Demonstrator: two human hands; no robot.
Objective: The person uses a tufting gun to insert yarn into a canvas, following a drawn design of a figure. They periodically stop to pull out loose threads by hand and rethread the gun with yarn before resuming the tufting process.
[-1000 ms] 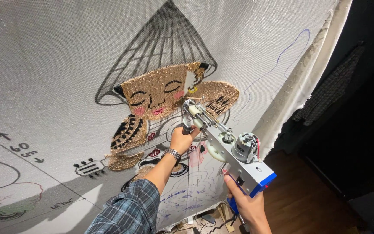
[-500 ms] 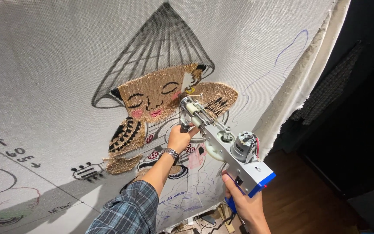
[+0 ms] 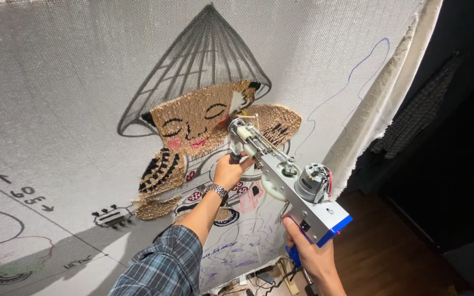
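A silver and blue tufting gun (image 3: 289, 186) points its needle at a stretched white cloth (image 3: 72, 71). My left hand (image 3: 229, 171), with a wristwatch and a plaid sleeve, grips the gun's front handle near the needle. My right hand (image 3: 308, 255) holds the blue rear handle below the motor. On the cloth is a drawn figure with a cone hat (image 3: 201, 66); its face (image 3: 196, 118) and side parts are filled with tan and brown yarn. The needle tip touches the cloth beside the face.
The cloth's frayed edge (image 3: 379, 104) runs down the right side, with a dark room and wooden floor (image 3: 390, 257) beyond. Cables lie on the floor (image 3: 259, 277) below the cloth. Other line drawings and arrows mark the cloth at lower left (image 3: 23, 192).
The gun and both hands have stayed at nearly the same spot on the cloth; the view has shifted only slightly.
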